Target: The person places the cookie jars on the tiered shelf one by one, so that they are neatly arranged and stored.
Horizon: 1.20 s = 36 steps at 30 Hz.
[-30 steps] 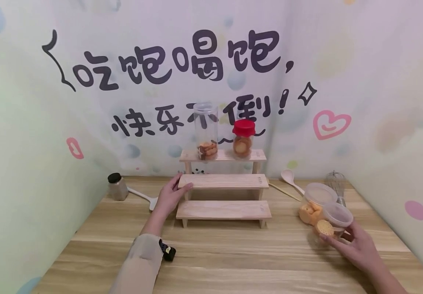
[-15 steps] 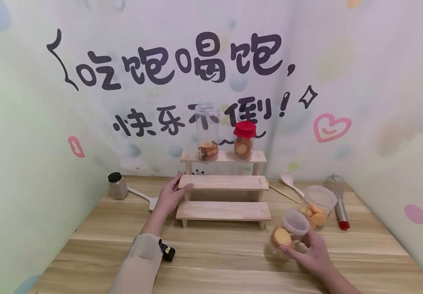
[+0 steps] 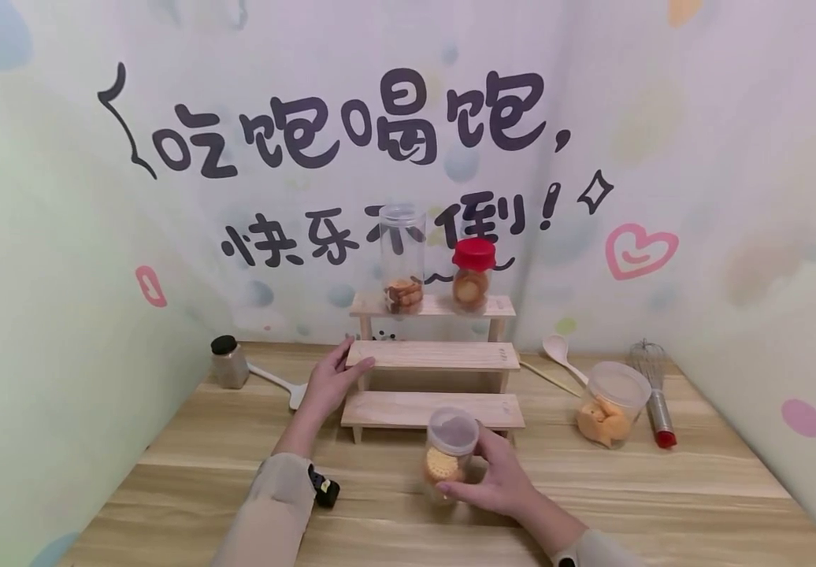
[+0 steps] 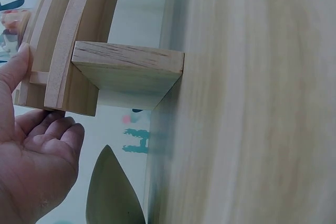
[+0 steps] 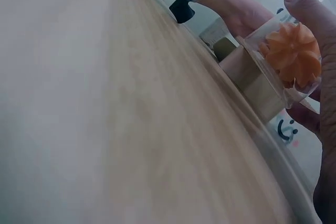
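A three-tier wooden shelf [image 3: 432, 355] stands mid-table in the head view. My left hand [image 3: 328, 383] holds the left end of its middle tier, thumb on top; in the left wrist view the fingers [image 4: 55, 129] curl at the tier's end. My right hand [image 3: 503, 479] grips a small clear jar of cookies [image 3: 446, 457] with a translucent lid, just in front of the lowest tier. The right wrist view shows this jar [image 5: 294, 53] tilted, its ridged cookies against the clear end. On the top tier stand a tall clear cookie jar [image 3: 402, 252] and a red-lidded cookie jar [image 3: 472, 283].
Right of the shelf sit a wide clear tub of orange-coloured snacks [image 3: 605, 417], a whisk [image 3: 656, 402] and a pale spoon [image 3: 557, 350]. To the left are a black-capped jar [image 3: 228, 364] and a white spatula [image 3: 280, 382]. A printed wall covering [image 3: 294, 63] closes the back.
My right hand has carried the small cookie jar leftward from beside the wide tub to the front of the shelf. My left hand has stayed on the middle tier.
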### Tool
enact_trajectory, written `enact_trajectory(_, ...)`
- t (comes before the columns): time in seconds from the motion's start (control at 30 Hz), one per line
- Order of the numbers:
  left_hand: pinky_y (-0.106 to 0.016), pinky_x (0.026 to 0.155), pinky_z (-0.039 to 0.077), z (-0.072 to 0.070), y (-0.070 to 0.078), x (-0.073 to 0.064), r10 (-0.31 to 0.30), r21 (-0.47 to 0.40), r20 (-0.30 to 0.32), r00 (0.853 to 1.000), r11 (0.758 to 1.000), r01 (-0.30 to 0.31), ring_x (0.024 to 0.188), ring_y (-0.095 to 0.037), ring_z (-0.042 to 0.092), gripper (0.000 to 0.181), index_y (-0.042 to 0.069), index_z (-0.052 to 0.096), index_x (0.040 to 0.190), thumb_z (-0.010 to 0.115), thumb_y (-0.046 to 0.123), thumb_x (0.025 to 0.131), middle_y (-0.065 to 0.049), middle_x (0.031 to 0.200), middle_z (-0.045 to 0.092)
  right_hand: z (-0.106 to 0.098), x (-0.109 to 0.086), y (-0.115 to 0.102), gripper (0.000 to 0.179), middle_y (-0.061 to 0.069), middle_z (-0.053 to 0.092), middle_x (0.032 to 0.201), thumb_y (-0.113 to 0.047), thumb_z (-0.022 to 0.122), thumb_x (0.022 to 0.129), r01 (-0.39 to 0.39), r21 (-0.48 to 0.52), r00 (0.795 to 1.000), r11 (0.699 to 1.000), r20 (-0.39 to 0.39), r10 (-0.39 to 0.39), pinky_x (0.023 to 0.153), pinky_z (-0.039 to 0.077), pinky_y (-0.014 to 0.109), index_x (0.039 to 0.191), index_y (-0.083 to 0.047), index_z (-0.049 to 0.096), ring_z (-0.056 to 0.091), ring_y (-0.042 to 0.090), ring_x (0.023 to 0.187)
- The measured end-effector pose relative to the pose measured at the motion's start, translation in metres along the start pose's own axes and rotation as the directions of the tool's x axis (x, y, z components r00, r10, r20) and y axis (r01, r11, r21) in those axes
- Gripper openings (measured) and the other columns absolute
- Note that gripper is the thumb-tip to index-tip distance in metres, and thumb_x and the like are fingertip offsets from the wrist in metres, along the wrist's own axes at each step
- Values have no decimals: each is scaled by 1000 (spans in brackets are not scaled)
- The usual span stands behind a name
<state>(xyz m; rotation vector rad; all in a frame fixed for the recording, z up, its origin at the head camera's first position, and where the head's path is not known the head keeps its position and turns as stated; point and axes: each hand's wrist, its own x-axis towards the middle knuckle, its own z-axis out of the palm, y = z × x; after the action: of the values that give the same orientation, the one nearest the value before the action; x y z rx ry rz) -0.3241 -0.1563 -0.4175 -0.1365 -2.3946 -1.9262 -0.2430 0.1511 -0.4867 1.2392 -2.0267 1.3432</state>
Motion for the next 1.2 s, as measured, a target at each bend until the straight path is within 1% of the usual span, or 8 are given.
enact_trajectory(0.17, -41, 114, 37, 1, -12, 5, 21, -2, -19, 1000, 1000, -21, 145, -28, 35, 91, 13, 30, 159, 76, 48, 88, -12, 162, 30, 15, 16, 3, 73, 2, 68, 118, -30, 90, 77, 42, -6, 999, 999, 18, -41, 78, 60, 28, 136, -9, 54, 68, 17, 103)
enact_trajectory(0.4, -40, 114, 38, 1, -12, 6, 32, 4, -28, 999, 999, -31, 145, -28, 36, 92, 17, 32, 159, 76, 52, 87, -12, 162, 31, 16, 24, 4, 76, 9, 69, 113, -32, 93, 72, 99, -61, 994, 993, -34, -101, 78, 60, 26, 131, -1, 56, 69, 21, 100)
enact_trajectory(0.57, -41, 113, 39, 0, -11, 6, 35, 18, -40, 999, 999, -34, 145, -29, 37, 93, 16, 32, 159, 76, 52, 86, -13, 162, 31, 12, 46, 2, 78, 11, 68, 112, -36, 91, 74, 235, -180, 967, 955, -54, -249, 82, 58, 27, 130, 5, 55, 68, 23, 97)
enact_trajectory(0.67, -41, 113, 39, 1, -12, 6, 29, 17, -44, 999, 999, -29, 144, -29, 38, 94, 14, 32, 159, 77, 52, 85, -13, 161, 32, 9, 61, -5, 76, 8, 67, 114, -42, 86, 78, 246, -224, 963, 943, -57, -265, 84, 58, 27, 132, 2, 54, 67, 21, 99)
enact_trajectory(0.87, -41, 113, 39, 0, -15, 5, 13, 20, -31, 999, 1000, -12, 143, -29, 39, 94, 16, 32, 159, 77, 53, 85, -10, 162, 32, -1, 102, -19, 78, 3, 66, 121, -38, 90, 75, 73, -173, 993, 982, -78, -88, 79, 60, 30, 138, -12, 53, 66, 18, 103)
enact_trajectory(0.97, -43, 113, 39, -2, -14, 5, 24, 39, -37, 999, 999, -22, 144, -30, 39, 92, 19, 33, 159, 76, 54, 86, -10, 162, 31, -5, 129, -23, 76, 0, 65, 125, -37, 90, 75, -61, -146, 987, 987, -154, 38, 79, 61, 36, 139, -18, 53, 65, 17, 106)
enact_trajectory(1.07, -44, 113, 40, -3, -14, 6, 32, 37, -45, 998, 999, -31, 144, -29, 38, 91, 19, 33, 159, 75, 53, 86, -10, 162, 31, -4, 150, -24, 73, -1, 64, 127, -39, 88, 78, -204, -90, 946, 975, -273, 173, 84, 60, 44, 138, -20, 53, 63, 18, 109)
enact_trajectory(1.2, -40, 113, 39, -2, -15, 6, 39, -2, -29, 999, 999, -39, 144, -27, 37, 91, 17, 33, 159, 77, 50, 86, -10, 162, 31, 3, 160, -21, 69, 0, 62, 129, -41, 85, 81, -367, 53, 845, 929, -398, 357, 94, 56, 50, 138, -21, 52, 61, 21, 115)
